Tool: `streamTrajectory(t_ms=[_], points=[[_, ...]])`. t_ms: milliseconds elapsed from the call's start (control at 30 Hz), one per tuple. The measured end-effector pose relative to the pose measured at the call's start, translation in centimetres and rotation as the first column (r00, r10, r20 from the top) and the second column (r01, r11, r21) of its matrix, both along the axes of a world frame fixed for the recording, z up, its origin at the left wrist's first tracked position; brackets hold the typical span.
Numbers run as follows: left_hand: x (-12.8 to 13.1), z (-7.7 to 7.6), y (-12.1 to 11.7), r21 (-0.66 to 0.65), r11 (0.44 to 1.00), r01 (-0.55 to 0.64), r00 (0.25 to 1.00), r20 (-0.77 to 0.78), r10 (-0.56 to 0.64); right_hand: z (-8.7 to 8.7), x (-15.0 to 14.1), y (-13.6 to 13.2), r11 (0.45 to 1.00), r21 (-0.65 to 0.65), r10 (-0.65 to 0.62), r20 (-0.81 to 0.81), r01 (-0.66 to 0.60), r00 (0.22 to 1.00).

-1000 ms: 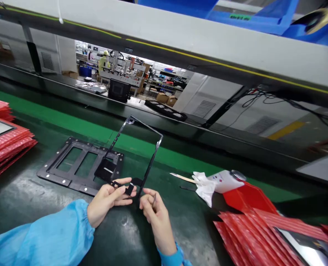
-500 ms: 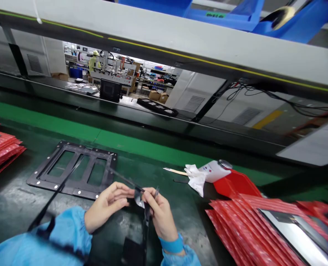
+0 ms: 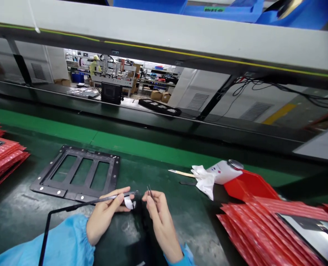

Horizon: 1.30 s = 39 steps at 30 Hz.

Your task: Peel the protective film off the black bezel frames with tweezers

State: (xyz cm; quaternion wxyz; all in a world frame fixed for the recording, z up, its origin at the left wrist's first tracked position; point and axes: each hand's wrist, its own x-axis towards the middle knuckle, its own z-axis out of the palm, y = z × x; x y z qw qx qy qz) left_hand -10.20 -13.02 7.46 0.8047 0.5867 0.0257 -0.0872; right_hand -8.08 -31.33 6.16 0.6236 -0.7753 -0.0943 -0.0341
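Though near tweezers (image 3: 150,193), frame edge (image 3: 69,208) apart.

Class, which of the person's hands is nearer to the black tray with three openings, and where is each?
Left. The left hand is close to the near right corner of the black tray; the right hand is farther off to its right.

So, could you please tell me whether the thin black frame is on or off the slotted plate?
Off: the left hand holds the thin black frame nearer the camera; the slotted plate lies on the bench.
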Motion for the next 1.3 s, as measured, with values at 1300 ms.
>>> streamTrajectory(t_ms=[1300], points=[[-1.0, 0.1, 0.0, 0.279, 0.959, -0.047, 0.982, 0.190, -0.007, -0.2, -2.2, 1.2, 0.908, -0.385, -0.019, 0.353, 0.163, 0.936]])
